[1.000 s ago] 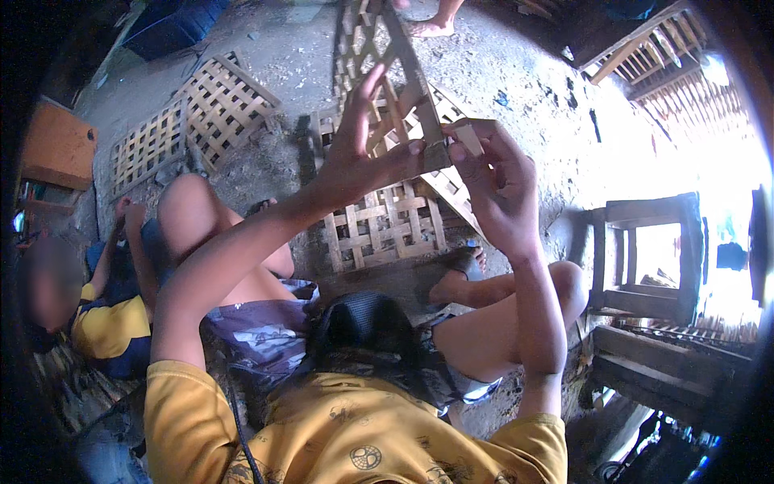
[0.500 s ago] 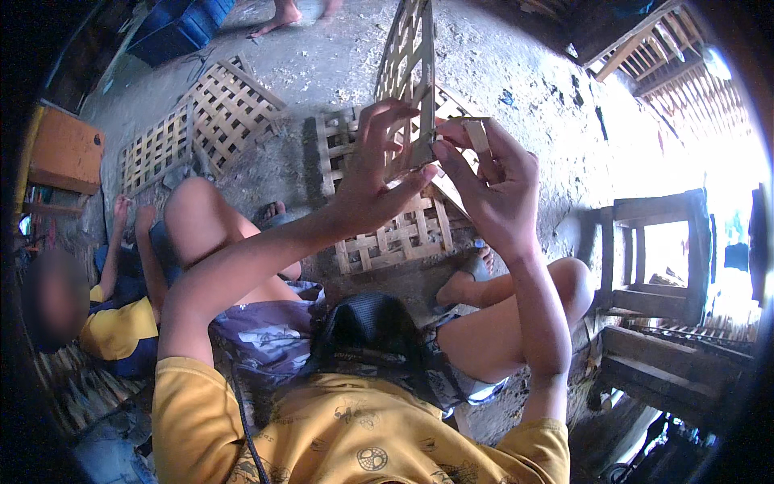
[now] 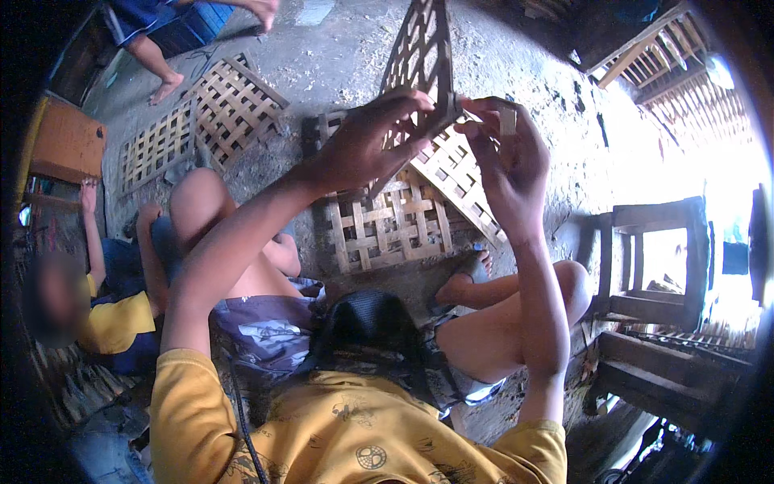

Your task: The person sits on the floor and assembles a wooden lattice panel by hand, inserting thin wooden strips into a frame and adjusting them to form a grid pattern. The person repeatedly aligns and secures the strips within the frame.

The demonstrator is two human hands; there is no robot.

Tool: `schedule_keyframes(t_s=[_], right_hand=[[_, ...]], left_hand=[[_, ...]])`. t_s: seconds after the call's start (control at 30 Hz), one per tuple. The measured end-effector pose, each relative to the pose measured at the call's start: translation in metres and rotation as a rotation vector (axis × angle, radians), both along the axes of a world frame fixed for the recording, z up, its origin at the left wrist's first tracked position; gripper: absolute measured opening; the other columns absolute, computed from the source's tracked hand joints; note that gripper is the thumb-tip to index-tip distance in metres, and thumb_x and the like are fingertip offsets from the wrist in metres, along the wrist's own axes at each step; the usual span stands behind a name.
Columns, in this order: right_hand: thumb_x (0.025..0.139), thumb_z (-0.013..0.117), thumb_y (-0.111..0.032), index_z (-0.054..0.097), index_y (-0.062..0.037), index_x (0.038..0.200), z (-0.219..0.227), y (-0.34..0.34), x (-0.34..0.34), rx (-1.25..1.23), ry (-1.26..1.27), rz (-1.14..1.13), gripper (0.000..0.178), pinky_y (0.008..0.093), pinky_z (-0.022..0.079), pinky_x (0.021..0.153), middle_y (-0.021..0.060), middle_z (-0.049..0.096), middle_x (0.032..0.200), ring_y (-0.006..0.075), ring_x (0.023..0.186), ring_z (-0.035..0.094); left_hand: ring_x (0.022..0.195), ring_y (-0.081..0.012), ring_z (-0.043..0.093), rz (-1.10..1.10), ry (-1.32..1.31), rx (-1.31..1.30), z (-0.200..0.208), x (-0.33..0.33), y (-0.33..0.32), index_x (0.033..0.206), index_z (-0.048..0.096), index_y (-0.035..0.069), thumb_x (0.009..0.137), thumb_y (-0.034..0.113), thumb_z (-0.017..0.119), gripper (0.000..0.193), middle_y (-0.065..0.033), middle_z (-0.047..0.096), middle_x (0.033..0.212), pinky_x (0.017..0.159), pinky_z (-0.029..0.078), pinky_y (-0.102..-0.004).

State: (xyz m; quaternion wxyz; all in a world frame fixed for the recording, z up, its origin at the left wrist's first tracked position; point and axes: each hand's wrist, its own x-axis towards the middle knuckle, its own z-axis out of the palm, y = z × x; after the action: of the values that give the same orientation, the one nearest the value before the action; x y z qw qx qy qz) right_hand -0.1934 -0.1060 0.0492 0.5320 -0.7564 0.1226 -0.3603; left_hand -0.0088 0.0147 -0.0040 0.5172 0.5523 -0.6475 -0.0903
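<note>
My left hand (image 3: pixel 363 143) is closed on the lower corner of a woven bamboo lattice panel (image 3: pixel 421 52), which stands up on edge in front of me. Close beside that corner, my right hand (image 3: pixel 516 173) has its thumb and forefinger drawn together; whether they touch the panel is hard to see. A short pale bamboo strip (image 3: pixel 507 122) is held among the right fingers. Beneath my hands, one lattice panel (image 3: pixel 389 234) lies on the floor with another lattice panel (image 3: pixel 461 173) slanting across it.
Two more lattice panels (image 3: pixel 236 106) lie at the far left. Near them are a blue crate (image 3: pixel 189 34) and a walking person's bare foot (image 3: pixel 166 89). Another person (image 3: pixel 121 323) sits at my left by an orange box (image 3: pixel 68 139). Wooden frames (image 3: pixel 653 306) stand at the right.
The held panel and both my hands have shifted slightly right and away from me, and the panel has turned. At the far left, a person walking has come further into view.
</note>
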Motion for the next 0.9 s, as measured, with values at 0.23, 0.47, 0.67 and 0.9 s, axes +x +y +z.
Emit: schedule_keyframes(t_s=[0.23,0.47,0.67,0.9], right_hand=[[0.106,0.038,-0.012,0.038,-0.0018,0.129,-0.005,0.017,-0.002,0.086,0.138,0.055,0.024,0.0372,0.055,0.079,0.0215,0.072,0.104,0.0244,0.090,0.070],[0.099,0.043,-0.011,0.046,-0.0008,0.109,-0.017,0.018,-0.003,-0.055,0.322,0.065,0.015,0.0297,0.044,0.080,0.0103,0.064,0.094,0.0149,0.081,0.051],[0.096,0.065,-0.005,0.057,-0.0013,0.102,-0.019,0.028,0.008,-0.169,0.137,0.008,0.011,0.0332,0.049,0.059,0.0131,0.067,0.080,0.0174,0.065,0.062],[0.097,0.070,-0.007,0.066,-0.0040,0.111,-0.012,0.038,0.011,-0.305,0.133,-0.051,0.014,0.0318,0.056,0.062,0.0110,0.074,0.080,0.0183,0.070,0.073]], left_hand=[[0.109,-0.0172,0.069,0.156,0.107,-0.063,0.029,0.033,0.007,0.138,0.054,-0.001,0.101,0.020,0.068,0.044,-0.0117,0.066,0.114,0.083,0.064,-0.0312],[0.099,-0.0115,0.067,0.137,0.173,-0.179,0.031,0.025,0.008,0.134,0.060,-0.001,0.103,0.017,0.067,0.036,-0.0069,0.062,0.117,0.075,0.062,-0.0237],[0.098,-0.0101,0.069,0.041,0.369,-0.159,0.039,0.024,0.023,0.135,0.058,0.000,0.103,0.013,0.066,0.035,-0.0076,0.068,0.111,0.077,0.061,-0.0242],[0.093,-0.0166,0.074,0.005,0.575,-0.084,0.036,0.018,0.012,0.132,0.058,0.002,0.100,0.019,0.072,0.039,-0.0113,0.072,0.106,0.080,0.065,-0.0308]])
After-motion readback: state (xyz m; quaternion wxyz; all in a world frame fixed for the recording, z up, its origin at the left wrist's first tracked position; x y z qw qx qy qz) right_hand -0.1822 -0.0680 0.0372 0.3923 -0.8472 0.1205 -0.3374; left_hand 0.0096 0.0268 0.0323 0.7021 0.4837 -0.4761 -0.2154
